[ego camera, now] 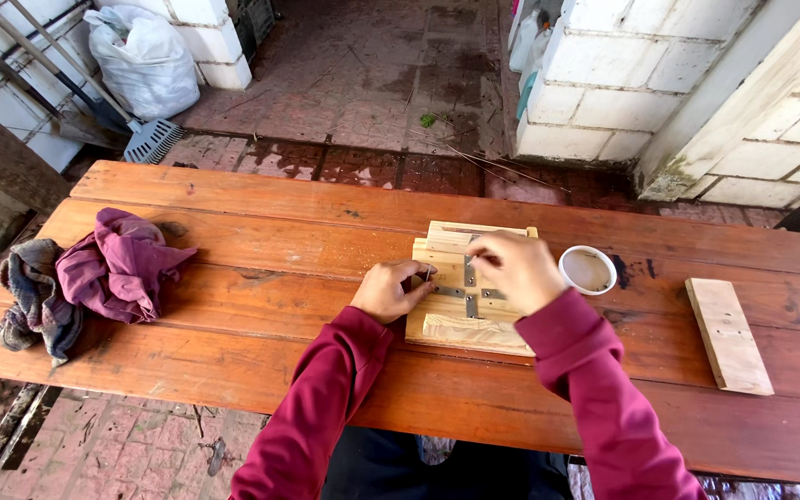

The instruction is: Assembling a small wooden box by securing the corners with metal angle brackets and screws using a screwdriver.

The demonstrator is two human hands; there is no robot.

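A small pale wooden assembly [460, 329] of several boards lies on the reddish plank table [261, 231], with grey metal brackets [468, 294] across its top. My left hand [389, 289] rests on its left edge, fingers curled and pinching something thin, perhaps a screw or nail, too small to tell. My right hand [517, 270] hovers over the upper right of the assembly, fingers bent down onto the bracket area; what it holds is hidden. Both arms wear dark red sleeves.
A small white round cup [588, 269] stands just right of the assembly. A loose pale plank [728, 334] lies further right. Crumpled purple cloth [118, 264] and a checked rag [34, 296] sit at the left end. Beyond the table: brick floor, white block walls, a white sack [145, 60].
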